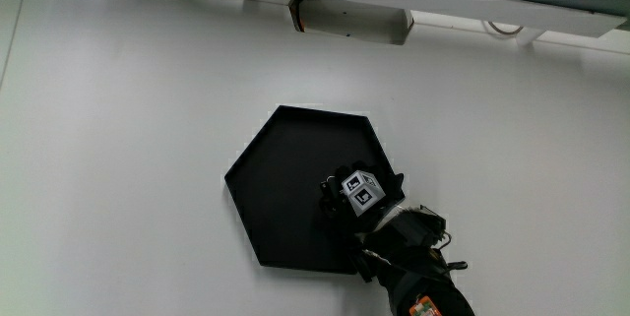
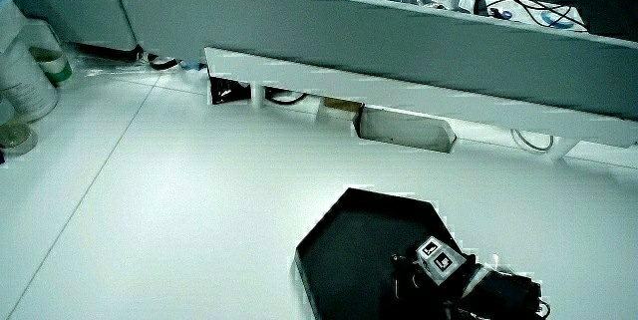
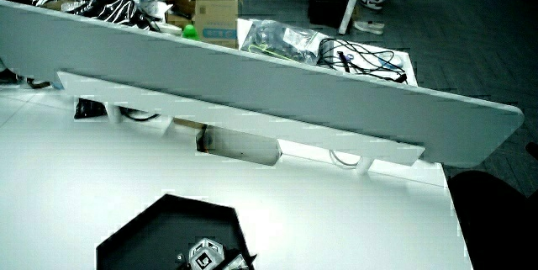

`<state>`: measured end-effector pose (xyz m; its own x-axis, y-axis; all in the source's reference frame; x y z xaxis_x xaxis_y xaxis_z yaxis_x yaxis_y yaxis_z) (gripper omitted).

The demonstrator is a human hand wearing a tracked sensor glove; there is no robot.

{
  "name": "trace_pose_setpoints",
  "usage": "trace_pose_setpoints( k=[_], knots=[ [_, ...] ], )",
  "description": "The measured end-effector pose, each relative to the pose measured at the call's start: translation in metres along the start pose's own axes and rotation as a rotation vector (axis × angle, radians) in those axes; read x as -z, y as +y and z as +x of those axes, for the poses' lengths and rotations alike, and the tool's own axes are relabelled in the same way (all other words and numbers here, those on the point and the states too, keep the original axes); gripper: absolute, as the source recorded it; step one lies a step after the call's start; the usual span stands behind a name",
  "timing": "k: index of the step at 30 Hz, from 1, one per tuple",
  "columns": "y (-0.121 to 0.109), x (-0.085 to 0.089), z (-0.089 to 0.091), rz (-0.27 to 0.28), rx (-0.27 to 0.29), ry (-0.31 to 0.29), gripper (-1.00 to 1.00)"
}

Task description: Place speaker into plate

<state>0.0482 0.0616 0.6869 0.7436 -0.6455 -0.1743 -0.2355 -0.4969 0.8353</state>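
Near the centre of the main view, the black-gloved hand (image 1: 359, 198) hovers over the person-side corner of the black hexagonal plate (image 1: 285, 178). The speaker cannot be made out, nor whether the hand grips anything. Judged from this, a good placement lowers it well inside the rim before letting go.

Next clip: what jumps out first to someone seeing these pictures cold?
A black hexagonal plate sits alone on the white table, the only dark shape on it. The hand in its black glove is over the plate's edge nearest the person, and the patterned cube on its back stands out pale against the black. The speaker cannot be made out; whether the hand holds it is unclear.
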Motion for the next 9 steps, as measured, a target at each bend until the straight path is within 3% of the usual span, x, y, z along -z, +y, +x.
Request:
trace_pose_setpoints(
  k=[4,9],
  knots=[
    [-0.008,0.000,0.002,0.051,-0.026,0.064,-0.65],
    [-0.032,0.003,0.015,0.173,0.052,0.147,-0.94]
  ],
)
